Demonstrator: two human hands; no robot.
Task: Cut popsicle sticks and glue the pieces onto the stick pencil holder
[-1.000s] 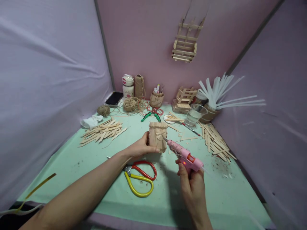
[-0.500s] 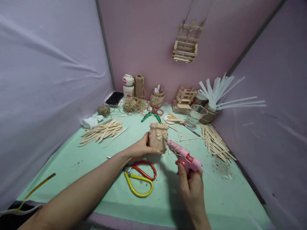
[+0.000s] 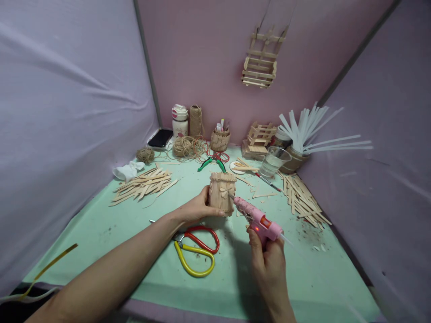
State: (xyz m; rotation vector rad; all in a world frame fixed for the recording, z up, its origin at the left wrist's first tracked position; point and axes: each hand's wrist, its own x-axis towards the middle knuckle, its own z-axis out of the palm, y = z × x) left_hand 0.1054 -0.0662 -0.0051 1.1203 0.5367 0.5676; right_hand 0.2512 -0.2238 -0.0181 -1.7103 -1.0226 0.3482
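My left hand (image 3: 198,206) is closed around the left side and base of a small wooden-stick cup (image 3: 220,206), which has a wavy rim and a petal-shaped wooden piece on its front. Some of that hand's fingers are hidden behind the cup. My right hand (image 3: 269,262) grips a pink glue gun (image 3: 257,217) with a red light lit on it and a clear glue stick poking out of its back. The gun's metal nozzle points at the petal piece and is at or very near it. Below my left wrist lie scissors (image 3: 198,251) with one red and one yellow handle.
Wooden sticks (image 3: 144,184) lie in a pile at left, another pile (image 3: 303,199) at right. Green-handled pliers (image 3: 212,163), twine (image 3: 185,147), a clear plastic cup (image 3: 274,161), white glue sticks (image 3: 303,130) and a bottle (image 3: 180,121) stand or lie farther back. A stick-built holder (image 3: 261,67) hangs on the wall.
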